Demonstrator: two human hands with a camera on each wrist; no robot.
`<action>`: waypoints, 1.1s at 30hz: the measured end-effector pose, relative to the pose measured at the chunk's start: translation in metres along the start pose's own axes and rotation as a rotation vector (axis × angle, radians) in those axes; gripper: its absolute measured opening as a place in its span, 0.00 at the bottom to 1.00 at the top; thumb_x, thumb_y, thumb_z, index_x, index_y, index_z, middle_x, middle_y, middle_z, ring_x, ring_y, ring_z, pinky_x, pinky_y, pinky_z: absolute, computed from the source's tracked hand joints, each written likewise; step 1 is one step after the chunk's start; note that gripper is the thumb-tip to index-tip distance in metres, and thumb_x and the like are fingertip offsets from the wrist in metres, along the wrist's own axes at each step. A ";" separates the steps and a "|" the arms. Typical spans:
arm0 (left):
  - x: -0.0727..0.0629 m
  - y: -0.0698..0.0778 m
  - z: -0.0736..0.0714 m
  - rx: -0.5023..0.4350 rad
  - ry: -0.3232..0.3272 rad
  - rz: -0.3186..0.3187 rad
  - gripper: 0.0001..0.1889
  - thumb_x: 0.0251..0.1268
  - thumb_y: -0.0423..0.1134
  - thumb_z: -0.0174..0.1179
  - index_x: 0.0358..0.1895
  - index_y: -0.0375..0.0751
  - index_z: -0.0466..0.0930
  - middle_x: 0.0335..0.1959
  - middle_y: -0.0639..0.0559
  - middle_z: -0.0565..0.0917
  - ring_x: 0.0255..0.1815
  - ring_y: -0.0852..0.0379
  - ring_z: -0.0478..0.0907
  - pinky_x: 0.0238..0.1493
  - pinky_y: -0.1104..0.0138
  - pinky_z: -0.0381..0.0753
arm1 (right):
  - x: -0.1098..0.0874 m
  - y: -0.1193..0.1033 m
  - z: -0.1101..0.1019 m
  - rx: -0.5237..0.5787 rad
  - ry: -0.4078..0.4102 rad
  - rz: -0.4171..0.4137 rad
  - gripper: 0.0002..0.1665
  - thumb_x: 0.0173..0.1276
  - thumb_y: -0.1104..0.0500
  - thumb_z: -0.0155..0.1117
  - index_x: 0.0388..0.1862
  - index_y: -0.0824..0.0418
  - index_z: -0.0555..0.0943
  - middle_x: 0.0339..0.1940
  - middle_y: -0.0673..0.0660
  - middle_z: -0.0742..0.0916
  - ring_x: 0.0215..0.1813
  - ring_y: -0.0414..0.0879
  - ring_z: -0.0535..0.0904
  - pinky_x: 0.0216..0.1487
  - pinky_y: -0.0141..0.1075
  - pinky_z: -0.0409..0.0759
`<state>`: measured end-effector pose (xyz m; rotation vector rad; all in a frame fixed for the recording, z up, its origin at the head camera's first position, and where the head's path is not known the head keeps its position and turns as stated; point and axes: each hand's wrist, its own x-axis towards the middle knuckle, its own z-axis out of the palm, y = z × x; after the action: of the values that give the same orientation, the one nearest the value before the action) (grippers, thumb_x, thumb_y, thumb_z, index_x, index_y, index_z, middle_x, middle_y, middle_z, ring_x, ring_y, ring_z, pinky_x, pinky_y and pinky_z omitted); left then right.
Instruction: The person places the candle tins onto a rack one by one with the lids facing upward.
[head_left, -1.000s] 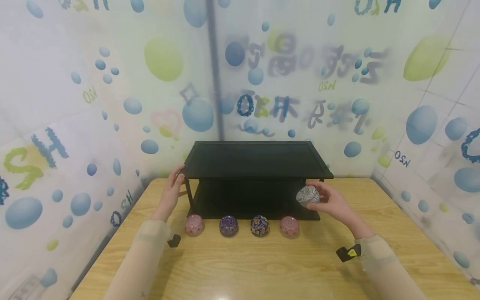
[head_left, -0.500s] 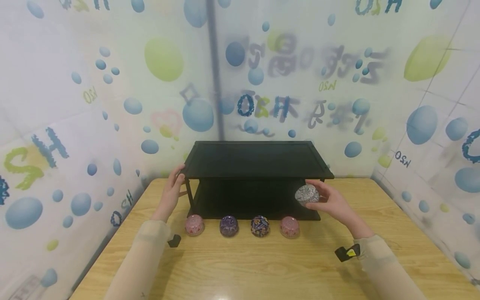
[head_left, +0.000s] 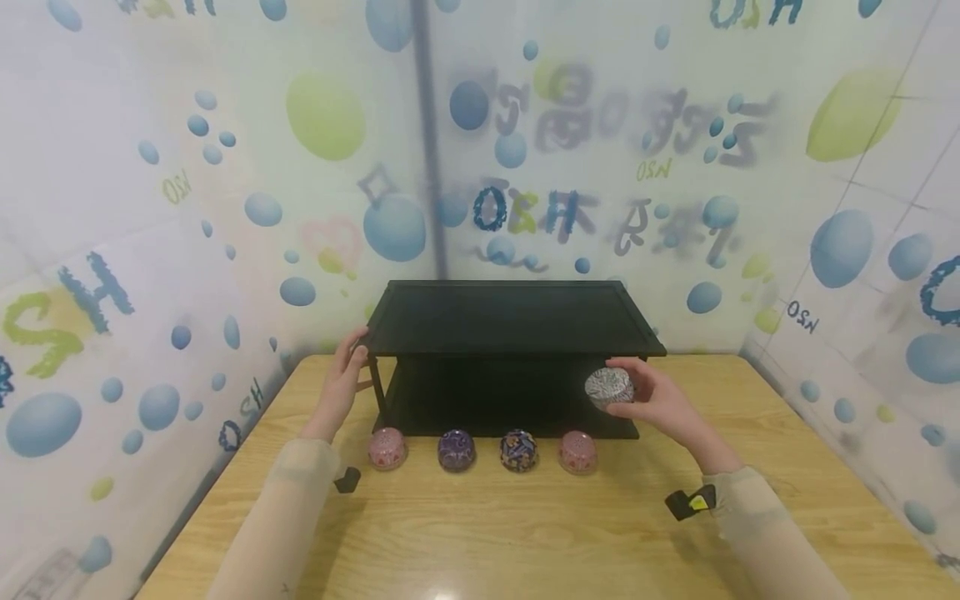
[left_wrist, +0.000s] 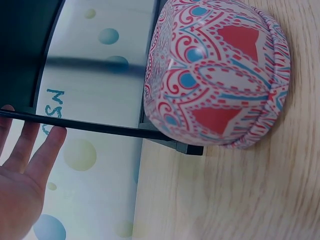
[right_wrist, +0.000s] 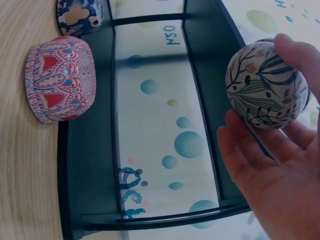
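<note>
My right hand [head_left: 660, 404] grips a white round tin [head_left: 609, 388] with a dark leaf pattern, thumb on one side and fingers on the other. It is held tilted in front of the right end of a black two-tier rack [head_left: 517, 318]. In the right wrist view the leaf-patterned tin [right_wrist: 265, 85] overlaps the rack's upper tier. My left hand [head_left: 342, 387] touches the rack's left end, its fingers fairly straight against the thin black post [left_wrist: 95, 127]. A pink patterned tin [left_wrist: 220, 75] stands close by in the left wrist view.
Along the rack's front edge stand a pink tin [head_left: 387, 449], a purple tin [head_left: 456, 451], a dark floral tin [head_left: 518, 451] and another pink tin [head_left: 578, 452]. Wooden table [head_left: 480, 533] extends toward me. A bubble-printed wall covering [head_left: 510, 167] rises behind the rack.
My right hand has shifted slightly left with the leaf-patterned tin, tipping it a little. My left hand stays at the rack's left end, and the row of tins has not moved.
</note>
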<state>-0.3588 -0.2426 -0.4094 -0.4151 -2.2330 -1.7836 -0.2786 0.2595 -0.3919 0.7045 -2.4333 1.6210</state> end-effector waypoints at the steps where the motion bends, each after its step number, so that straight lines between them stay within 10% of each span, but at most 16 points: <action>1: 0.000 0.000 0.000 0.002 -0.004 -0.001 0.29 0.77 0.55 0.42 0.75 0.52 0.54 0.76 0.42 0.51 0.67 0.32 0.60 0.56 0.35 0.69 | 0.000 0.000 0.000 0.008 -0.002 -0.001 0.37 0.57 0.66 0.74 0.64 0.65 0.69 0.52 0.60 0.79 0.47 0.43 0.80 0.43 0.32 0.82; 33: -0.001 0.003 0.000 -0.009 -0.013 0.001 0.27 0.78 0.52 0.42 0.76 0.52 0.53 0.77 0.43 0.50 0.67 0.32 0.60 0.56 0.35 0.69 | 0.012 -0.020 0.007 0.054 -0.002 0.013 0.39 0.55 0.67 0.75 0.64 0.65 0.68 0.52 0.62 0.80 0.48 0.45 0.79 0.43 0.35 0.82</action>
<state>-0.3565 -0.2419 -0.4069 -0.4316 -2.2335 -1.7964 -0.2787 0.2434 -0.3734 0.7002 -2.4089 1.6980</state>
